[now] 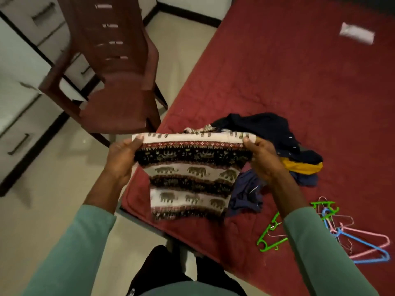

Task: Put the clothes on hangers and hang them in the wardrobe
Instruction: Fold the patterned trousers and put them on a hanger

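I hold an elephant-print garment (190,176), white with dark and red bands, stretched by its top edge above the corner of the bed. My left hand (123,159) grips its left end and my right hand (264,159) grips its right end. Behind it a pile of clothes (275,133) in dark blue, black and yellow lies on the red bedspread (299,71). Loose hangers lie at the right on the bed: a green hanger (270,236), a blue hanger (361,246) and a pink hanger (376,242), tangled together. No wardrobe rail is in view.
A dark red plastic chair (119,82) stands on the tiled floor left of the bed. White cabinets with drawer handles (19,144) line the left wall. A white packet (357,35) lies far up on the bed.
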The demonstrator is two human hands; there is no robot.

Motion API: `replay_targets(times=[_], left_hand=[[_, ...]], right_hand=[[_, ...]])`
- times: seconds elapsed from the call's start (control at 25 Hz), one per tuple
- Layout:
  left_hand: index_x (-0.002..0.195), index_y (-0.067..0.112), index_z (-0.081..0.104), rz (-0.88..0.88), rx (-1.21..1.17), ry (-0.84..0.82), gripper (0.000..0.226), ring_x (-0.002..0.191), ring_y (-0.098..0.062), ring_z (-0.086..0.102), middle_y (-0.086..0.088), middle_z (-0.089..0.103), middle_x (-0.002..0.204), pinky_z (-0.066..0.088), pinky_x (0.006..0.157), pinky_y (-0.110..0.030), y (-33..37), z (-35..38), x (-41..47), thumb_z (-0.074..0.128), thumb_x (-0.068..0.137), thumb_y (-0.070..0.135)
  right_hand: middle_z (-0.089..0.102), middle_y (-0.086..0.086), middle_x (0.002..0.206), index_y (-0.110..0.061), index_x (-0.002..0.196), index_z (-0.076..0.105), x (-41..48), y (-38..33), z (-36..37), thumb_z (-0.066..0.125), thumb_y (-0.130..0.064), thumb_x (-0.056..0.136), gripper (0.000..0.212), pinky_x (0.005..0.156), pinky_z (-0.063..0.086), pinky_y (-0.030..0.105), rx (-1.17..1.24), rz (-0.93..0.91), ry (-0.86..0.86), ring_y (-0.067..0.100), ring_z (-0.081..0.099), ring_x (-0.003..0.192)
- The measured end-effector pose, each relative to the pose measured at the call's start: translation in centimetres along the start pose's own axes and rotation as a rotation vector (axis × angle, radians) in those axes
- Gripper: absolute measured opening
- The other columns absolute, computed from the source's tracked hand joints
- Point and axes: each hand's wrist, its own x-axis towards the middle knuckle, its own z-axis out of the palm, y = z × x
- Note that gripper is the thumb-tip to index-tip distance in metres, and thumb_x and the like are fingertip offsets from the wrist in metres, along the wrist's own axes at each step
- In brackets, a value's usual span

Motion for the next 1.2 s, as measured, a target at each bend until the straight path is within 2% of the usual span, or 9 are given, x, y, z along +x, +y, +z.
replay_targets(times=[0.12, 0.2, 0.32, 0.48, 0.68, 0.8, 0.96, 1.04, 1.2], left_hand=[[0.102, 0.016, 0.079, 0.147, 0.037, -0.085, 0.013, 0.085, -0.015, 0.072, -0.003, 0.080, 0.094, 0.060, 0.075, -0.031, 5.6, -0.4, -2.7, 0.066, 0.099, 0.015], [0.102, 0.017, 0.079, 0.196, 0.038, -0.102, 0.013, 0.089, -0.021, 0.071, -0.009, 0.079, 0.101, 0.060, 0.083, -0.044, 8.8, -0.9, -4.1, 0.067, 0.099, 0.018], [0.102, 0.021, 0.078, 0.360, 0.081, -0.088, 0.010, 0.091, -0.022, 0.074, -0.005, 0.078, 0.101, 0.061, 0.088, -0.051, 12.2, -2.1, -6.4, 0.071, 0.095, 0.017], [0.117, 0.019, 0.070, 0.511, 0.314, -0.013, 0.024, 0.105, -0.015, 0.068, 0.008, 0.069, 0.109, 0.058, 0.098, -0.045, 12.9, -3.6, -9.9, 0.074, 0.093, 0.018], [0.120, 0.005, 0.070, 0.330, 0.134, -0.346, 0.025, 0.087, -0.012, 0.067, -0.009, 0.069, 0.112, 0.057, 0.056, -0.018, 11.5, -4.6, -15.8, 0.060, 0.098, -0.001], [0.131, 0.014, 0.066, 0.448, 0.448, -0.558, 0.049, 0.110, -0.021, 0.066, -0.008, 0.066, 0.123, 0.063, 0.078, -0.027, 10.2, -5.4, -17.3, 0.068, 0.088, -0.010], [0.108, 0.029, 0.072, 0.820, 1.186, -0.517, 0.032, 0.084, -0.002, 0.064, 0.008, 0.068, 0.095, 0.050, 0.071, -0.020, 9.3, -3.8, -20.2, 0.084, 0.083, 0.012], [0.101, 0.028, 0.076, 0.765, 1.230, -0.561, 0.019, 0.081, -0.007, 0.070, 0.004, 0.075, 0.092, 0.056, 0.073, -0.026, 8.3, -2.3, -21.4, 0.084, 0.085, 0.021], [0.109, 0.010, 0.080, 0.266, 0.579, -0.689, 0.019, 0.102, -0.026, 0.072, -0.016, 0.077, 0.108, 0.055, 0.094, -0.041, 4.9, 0.4, -24.6, 0.074, 0.090, 0.007]], right_hand=[[0.072, 0.014, 0.122, -0.003, 0.129, 0.064, -2.7, -5.0, 1.5, 0.078, -0.037, 0.082, 0.059, 0.094, 0.057, 0.050, -0.093, -0.145, 0.071, 0.029, 0.069, 0.111], [0.070, 0.010, 0.123, -0.010, 0.130, 0.062, -4.8, -8.0, 2.5, 0.077, -0.033, 0.091, 0.048, 0.099, 0.056, 0.054, -0.152, -0.239, 0.162, 0.028, 0.068, 0.113], [0.063, 0.003, 0.113, -0.029, 0.129, 0.055, -8.5, -10.8, 4.2, 0.066, -0.020, 0.098, 0.034, 0.082, 0.058, 0.038, -0.285, -0.435, 0.329, 0.018, 0.064, 0.096], [0.068, 0.008, 0.118, -0.017, 0.132, 0.062, -12.0, -11.1, 5.5, 0.063, -0.018, 0.099, 0.033, 0.063, 0.047, 0.027, -0.773, -0.395, 0.410, 0.014, 0.062, 0.079], [0.070, 0.007, 0.101, -0.011, 0.108, 0.076, -19.4, -10.4, 4.7, 0.071, -0.027, 0.095, 0.022, 0.071, 0.053, 0.032, -0.427, -0.142, 0.289, 0.021, 0.064, 0.087], [0.076, 0.007, 0.096, -0.008, 0.102, 0.076, -23.3, -9.2, 2.3, 0.083, -0.021, 0.084, 0.023, 0.077, 0.059, 0.034, -0.636, -0.031, 0.051, 0.022, 0.072, 0.088], [0.075, 0.005, 0.092, -0.011, 0.099, 0.076, -26.7, -9.1, -0.4, 0.086, -0.010, 0.078, 0.023, 0.076, 0.058, 0.037, -1.198, -0.095, -0.056, 0.022, 0.070, 0.088], [0.068, 0.002, 0.083, -0.018, 0.085, 0.072, -28.1, -9.1, -2.2, 0.077, -0.003, 0.085, 0.016, 0.066, 0.049, 0.031, -1.325, -0.118, -0.081, 0.019, 0.062, 0.081], [0.067, 0.006, 0.090, -0.016, 0.091, 0.070, -30.6, -8.6, -9.1, 0.063, 0.007, 0.090, 0.024, 0.066, 0.049, 0.024, -1.133, -0.103, -0.030, 0.015, 0.060, 0.081]])
